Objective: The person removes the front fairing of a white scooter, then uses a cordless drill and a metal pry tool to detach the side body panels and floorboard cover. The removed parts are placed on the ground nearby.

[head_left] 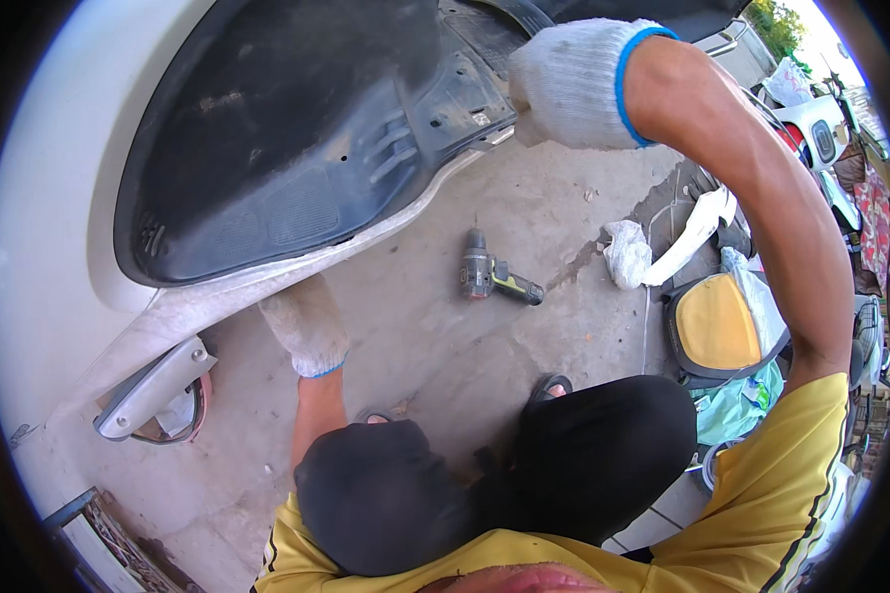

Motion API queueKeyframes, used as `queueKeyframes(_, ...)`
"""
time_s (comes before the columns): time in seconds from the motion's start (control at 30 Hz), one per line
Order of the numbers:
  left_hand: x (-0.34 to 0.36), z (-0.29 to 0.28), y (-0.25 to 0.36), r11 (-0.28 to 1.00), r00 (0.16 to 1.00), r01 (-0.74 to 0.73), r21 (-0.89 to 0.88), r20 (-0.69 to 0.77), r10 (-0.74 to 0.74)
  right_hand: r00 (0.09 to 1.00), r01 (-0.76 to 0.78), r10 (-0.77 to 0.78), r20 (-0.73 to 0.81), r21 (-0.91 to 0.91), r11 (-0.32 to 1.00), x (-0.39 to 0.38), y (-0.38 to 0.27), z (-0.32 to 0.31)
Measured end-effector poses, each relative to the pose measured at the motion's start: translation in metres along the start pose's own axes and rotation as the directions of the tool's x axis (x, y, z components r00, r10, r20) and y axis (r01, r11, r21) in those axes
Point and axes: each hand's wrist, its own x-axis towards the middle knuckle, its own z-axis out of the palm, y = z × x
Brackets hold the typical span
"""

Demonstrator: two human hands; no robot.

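A large black plastic wheel-arch liner (287, 109) sits inside a white car body panel (54, 208) at the upper left. My left hand (309, 326), in a white knit glove with a blue cuff, reaches beneath the panel's lower edge, which hides its fingers. At the liner's far right end is my right hand (578, 84), gloved the same way. Its back faces me and its fingers are out of sight, so whether it grips the edge does not show. A cordless drill (477, 272) lies on the concrete between the two hands.
A silver-grey trim piece (158, 390) lies on the floor at the left. To the right are a white curved part (697, 232), a yellow-and-black padded item (719, 321) and green plastic (742, 405). My knees are bent close below.
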Motion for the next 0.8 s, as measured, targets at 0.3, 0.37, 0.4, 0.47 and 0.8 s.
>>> queueKeyframes(0.3, 0.004, -0.004, 0.004, 0.971, 0.997, 0.029, -0.236, 0.082, -0.01, 0.921, 0.113, -0.172, -0.349, -0.183, 0.977, -0.027, -0.005, 0.039)
queueKeyframes(0.37, -0.001, 0.005, 0.008, 0.961, 0.994, 0.032, -0.275, 0.108, -0.002, 0.895, 0.229, -0.322, -0.31, -0.301, 0.926, -0.001, 0.012, 0.016)
queueKeyframes(0.4, -0.004, 0.01, 0.012, 0.958, 0.993, 0.05, -0.281, 0.113, -0.019, 0.899, 0.248, -0.346, -0.269, -0.34, 0.907, 0.008, 0.017, 0.011)
queueKeyframes(0.47, -0.001, 0.018, 0.008, 0.949, 0.997, 0.065, -0.309, 0.067, -0.047, 0.899, 0.215, -0.313, -0.306, -0.316, 0.924, 0.013, 0.014, 0.019)
queueKeyframes(0.8, 0.02, -0.005, 0.033, 0.933, 0.977, 0.185, -0.308, 0.164, -0.139, 0.854, 0.185, -0.244, -0.459, -0.171, 0.968, -0.013, 0.026, 0.071)
